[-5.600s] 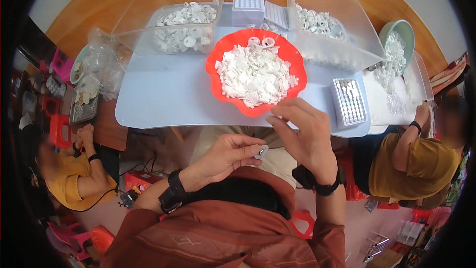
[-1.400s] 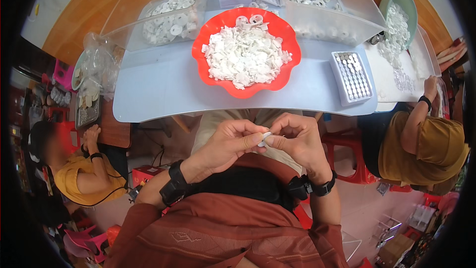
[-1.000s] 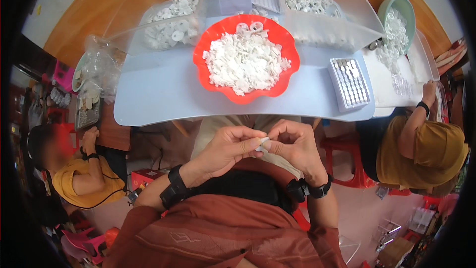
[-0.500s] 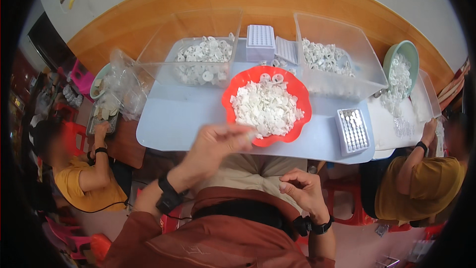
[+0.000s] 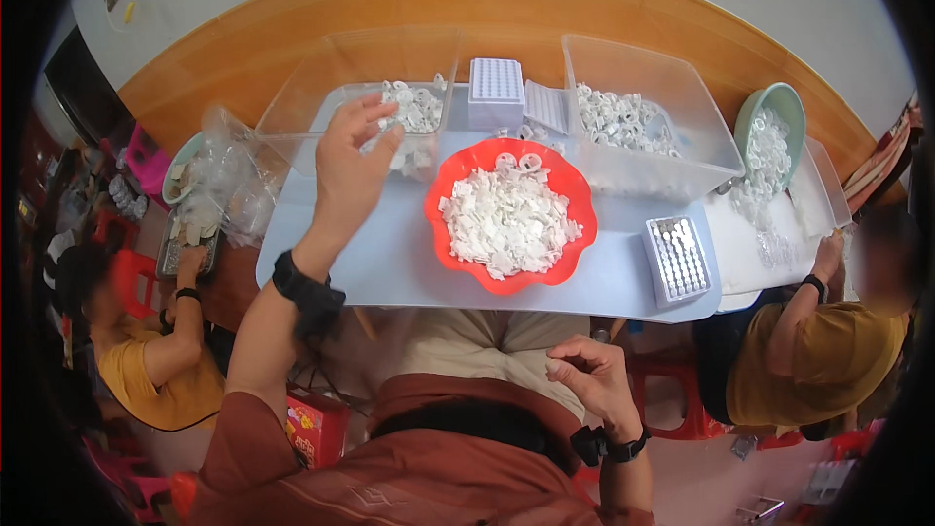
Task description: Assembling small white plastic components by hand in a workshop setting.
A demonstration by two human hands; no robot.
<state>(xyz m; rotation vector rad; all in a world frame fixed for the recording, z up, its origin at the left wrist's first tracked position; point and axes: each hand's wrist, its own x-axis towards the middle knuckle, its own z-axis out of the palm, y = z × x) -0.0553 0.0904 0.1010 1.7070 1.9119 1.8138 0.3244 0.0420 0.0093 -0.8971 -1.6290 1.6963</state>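
Observation:
My left hand (image 5: pixel 353 158) is raised at the near side of the left clear plastic bin (image 5: pixel 292 117), fingers apart, with nothing visible between them. Small white plastic rings and caps (image 5: pixel 417 109) lie in that bin. My right hand (image 5: pixel 596 377) hovers over my lap below the table edge, thumb and fingertips pinched together; whatever they hold is too small to make out. Between and beyond my hands, a red wavy-rimmed bowl (image 5: pixel 446 258) is heaped with small white plastic flakes (image 5: pixel 511 219).
Another clear bin (image 5: pixel 672 161) with white rings stands at the right rear. A white rack of metallic pieces (image 5: pixel 679 258) sits near the right edge of the pale blue table (image 5: pixel 390 278); a white box (image 5: pixel 496 93) stands behind the bowl. Co-workers sit at both sides.
My left hand has moved from in front of the bowl up and left to the clear bin, and its fingers have spread. My right hand stays pinched at my lap.

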